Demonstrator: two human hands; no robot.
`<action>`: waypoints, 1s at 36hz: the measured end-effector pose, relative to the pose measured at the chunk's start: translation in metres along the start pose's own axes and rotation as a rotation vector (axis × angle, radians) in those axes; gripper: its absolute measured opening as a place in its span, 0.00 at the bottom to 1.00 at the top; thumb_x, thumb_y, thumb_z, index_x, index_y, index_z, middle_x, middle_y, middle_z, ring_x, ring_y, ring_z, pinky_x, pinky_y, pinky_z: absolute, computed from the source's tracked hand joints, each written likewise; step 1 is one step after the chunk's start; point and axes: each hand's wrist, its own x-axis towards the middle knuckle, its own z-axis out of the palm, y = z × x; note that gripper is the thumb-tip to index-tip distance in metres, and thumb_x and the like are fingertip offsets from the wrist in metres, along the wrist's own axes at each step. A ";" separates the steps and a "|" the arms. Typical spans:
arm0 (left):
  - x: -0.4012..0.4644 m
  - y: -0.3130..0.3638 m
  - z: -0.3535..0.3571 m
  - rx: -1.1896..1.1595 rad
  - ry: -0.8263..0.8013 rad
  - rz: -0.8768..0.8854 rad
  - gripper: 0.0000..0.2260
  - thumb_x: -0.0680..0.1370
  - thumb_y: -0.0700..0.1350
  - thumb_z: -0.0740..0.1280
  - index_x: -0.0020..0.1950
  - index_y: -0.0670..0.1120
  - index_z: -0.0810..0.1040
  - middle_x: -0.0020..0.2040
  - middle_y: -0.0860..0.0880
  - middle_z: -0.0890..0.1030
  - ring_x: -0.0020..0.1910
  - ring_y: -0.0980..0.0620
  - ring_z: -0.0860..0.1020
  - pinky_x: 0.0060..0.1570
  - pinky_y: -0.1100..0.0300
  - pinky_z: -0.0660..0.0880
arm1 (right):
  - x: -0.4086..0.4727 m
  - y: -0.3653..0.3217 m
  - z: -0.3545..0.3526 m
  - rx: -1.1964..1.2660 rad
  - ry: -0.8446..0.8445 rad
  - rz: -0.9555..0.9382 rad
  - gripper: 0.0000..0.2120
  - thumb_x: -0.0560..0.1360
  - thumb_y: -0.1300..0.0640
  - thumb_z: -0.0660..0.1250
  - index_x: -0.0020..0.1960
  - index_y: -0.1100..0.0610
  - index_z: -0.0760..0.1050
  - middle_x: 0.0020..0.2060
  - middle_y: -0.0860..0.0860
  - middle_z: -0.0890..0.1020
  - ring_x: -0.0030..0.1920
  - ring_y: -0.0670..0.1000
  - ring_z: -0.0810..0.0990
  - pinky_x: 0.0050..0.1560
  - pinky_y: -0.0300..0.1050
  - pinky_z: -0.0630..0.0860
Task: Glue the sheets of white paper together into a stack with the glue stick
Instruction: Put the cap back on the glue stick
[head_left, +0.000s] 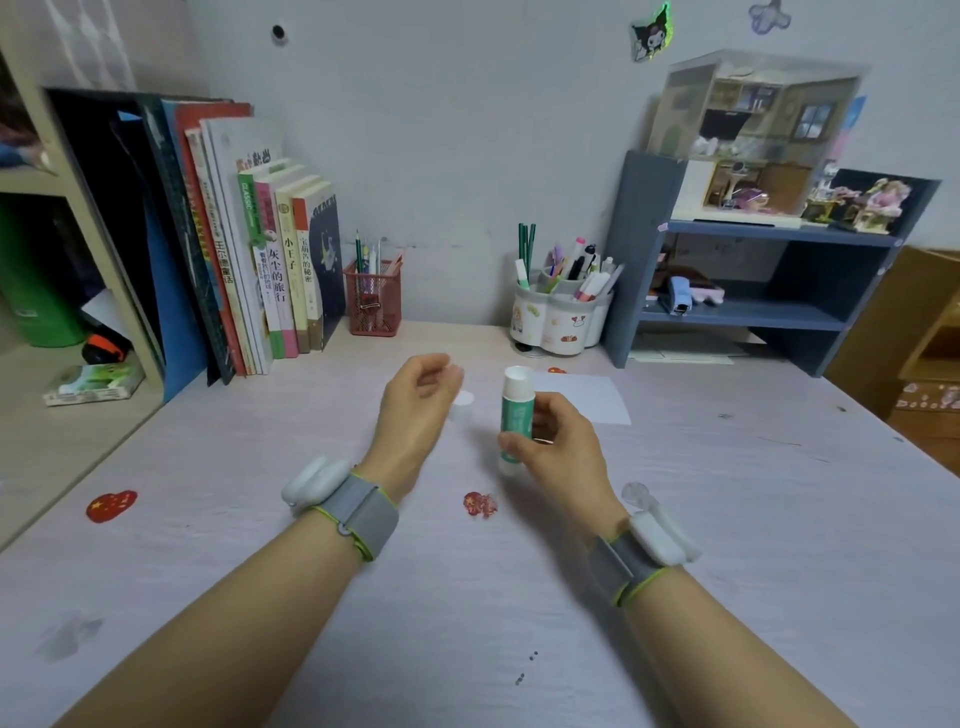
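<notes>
Glue stick (516, 415) stands nearly upright in the right hand (558, 447), whose fingers are wrapped round its green body, the white top end pointing up; whether that top is capped or bare cannot be told from the head view, the only one given. The left hand (418, 395) is raised just beside it, fingers loosely curled, and something small and white, blurred, shows at its fingertips (454, 375); whether they pinch it or it lies on the desk behind cannot be told. The white paper (582, 397) lies flat on the desk (727, 571) just behind the right hand, partly hidden by it, so how many sheets there are stays unclear. As for risks, I judge that if the glue end is exposed it could smear the desk or the fingers before reaching paper, and thin loose sheets may slide or crease under the stroke unless the free hand pins them. Room is generous: the near and middle desk is open, with only small red stickers (480, 504) stuck to it. Towards the back, the white pen holder (558, 317), the blue shelf (644, 260) and the row of books (280, 260) crowd the far edge, so work is best kept forward of them.
</notes>
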 end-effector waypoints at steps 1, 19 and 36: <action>0.007 -0.004 -0.003 0.048 0.012 -0.002 0.14 0.77 0.42 0.66 0.62 0.42 0.73 0.55 0.45 0.76 0.49 0.55 0.74 0.47 0.70 0.71 | 0.002 0.002 -0.002 0.009 0.012 0.008 0.15 0.70 0.63 0.72 0.53 0.52 0.73 0.45 0.46 0.79 0.44 0.44 0.77 0.42 0.29 0.72; 0.062 -0.040 0.016 0.615 -0.120 0.118 0.12 0.71 0.39 0.70 0.54 0.43 0.80 0.52 0.45 0.81 0.52 0.47 0.78 0.56 0.57 0.73 | 0.023 0.019 0.003 0.044 0.029 0.042 0.15 0.71 0.63 0.72 0.54 0.52 0.73 0.44 0.43 0.78 0.42 0.40 0.76 0.44 0.32 0.73; 0.027 0.043 0.028 0.381 -0.226 0.361 0.08 0.70 0.39 0.73 0.48 0.43 0.82 0.42 0.55 0.77 0.43 0.56 0.76 0.43 0.69 0.73 | 0.015 0.015 0.008 -0.008 -0.047 0.037 0.15 0.70 0.62 0.71 0.55 0.54 0.73 0.47 0.48 0.79 0.48 0.47 0.78 0.51 0.40 0.75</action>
